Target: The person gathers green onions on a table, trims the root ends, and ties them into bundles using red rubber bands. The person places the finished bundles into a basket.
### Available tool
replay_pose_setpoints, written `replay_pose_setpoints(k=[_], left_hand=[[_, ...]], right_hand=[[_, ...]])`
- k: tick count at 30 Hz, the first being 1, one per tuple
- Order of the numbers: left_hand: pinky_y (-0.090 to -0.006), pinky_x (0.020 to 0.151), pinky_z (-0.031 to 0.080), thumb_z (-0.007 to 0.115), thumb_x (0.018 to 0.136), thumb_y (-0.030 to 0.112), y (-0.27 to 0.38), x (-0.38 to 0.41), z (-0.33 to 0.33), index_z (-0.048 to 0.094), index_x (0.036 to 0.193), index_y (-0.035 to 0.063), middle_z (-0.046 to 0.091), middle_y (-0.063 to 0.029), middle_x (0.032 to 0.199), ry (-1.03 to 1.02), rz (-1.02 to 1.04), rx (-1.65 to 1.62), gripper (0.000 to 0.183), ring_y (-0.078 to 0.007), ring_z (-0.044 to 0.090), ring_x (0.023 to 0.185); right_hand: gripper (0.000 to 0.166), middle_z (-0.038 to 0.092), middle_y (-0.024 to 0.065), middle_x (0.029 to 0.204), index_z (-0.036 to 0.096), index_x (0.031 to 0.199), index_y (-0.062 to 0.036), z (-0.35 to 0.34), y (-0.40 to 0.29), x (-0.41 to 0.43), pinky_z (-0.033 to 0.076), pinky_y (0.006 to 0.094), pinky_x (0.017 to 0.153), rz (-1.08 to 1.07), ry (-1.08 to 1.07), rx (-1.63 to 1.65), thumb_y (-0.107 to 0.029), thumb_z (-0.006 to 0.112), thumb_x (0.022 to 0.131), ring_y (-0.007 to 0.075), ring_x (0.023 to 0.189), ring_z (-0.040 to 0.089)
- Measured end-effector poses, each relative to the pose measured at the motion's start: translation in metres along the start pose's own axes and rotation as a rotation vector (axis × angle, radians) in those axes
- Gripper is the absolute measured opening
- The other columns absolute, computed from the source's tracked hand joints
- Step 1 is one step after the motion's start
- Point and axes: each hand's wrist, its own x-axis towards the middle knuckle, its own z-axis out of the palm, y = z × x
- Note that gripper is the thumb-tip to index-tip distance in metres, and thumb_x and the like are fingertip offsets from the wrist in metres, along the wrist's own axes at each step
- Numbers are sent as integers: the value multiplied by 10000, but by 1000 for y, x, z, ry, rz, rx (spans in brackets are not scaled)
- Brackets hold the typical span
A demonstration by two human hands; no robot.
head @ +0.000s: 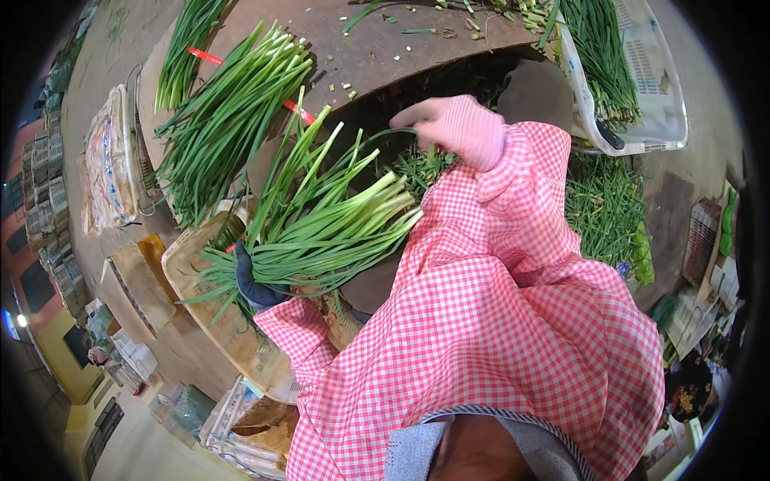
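Note:
My left hand [258, 279], in a dark glove, grips a loose bunch of garlic chives [343, 231] near its leafy end. The pale cut stems fan out up and to the right, reaching the checked apron. My right hand [454, 129], in a pink knitted glove, is slightly blurred above the dark gap at the table edge. A long thin leaf [391, 133] arcs from the bunch to its fingers and appears pinched there. Close beyond the bunch, a larger pile of chives [240, 126] lies on the brown tabletop [385, 36], with red ties [299, 112] beside it.
A plastic crate [656, 114] with chives and a dark-handled tool stands at right. Leaf trimmings [604, 210] cover the floor below it. A yellowish tub [204, 306] sits under my left hand. Another chive bundle [189, 48] lies at the table's far left. Cut stem bits [352, 94] are scattered on the tabletop.

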Motion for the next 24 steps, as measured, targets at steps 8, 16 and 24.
replay_pose_setpoints(k=[8,16,24], left_hand=[[-552,823,502,440,893,157,3,5,-12,456,1277,79,530,-204,1214,10,-44,-112,392,-348,589,1012],[-537,825,507,449,892,167,4,8,-15,446,1281,73,540,-193,1205,46,-11,-36,400,-344,593,1007],[-519,829,507,466,883,157,7,13,-5,448,1272,54,552,-186,1188,8,-48,-12,403,-329,600,993]], right_hand=[[455,651,87,825,555,1185,-21,-27,27,-5,491,261,660,164,19,-172,-273,492,811,142,711,611],[399,661,126,928,595,1119,-73,28,35,9,495,297,796,-29,-73,-265,-313,502,814,228,854,639],[518,646,160,962,591,1155,-134,38,-27,53,495,357,789,-57,-204,-595,-418,577,722,292,855,632]])
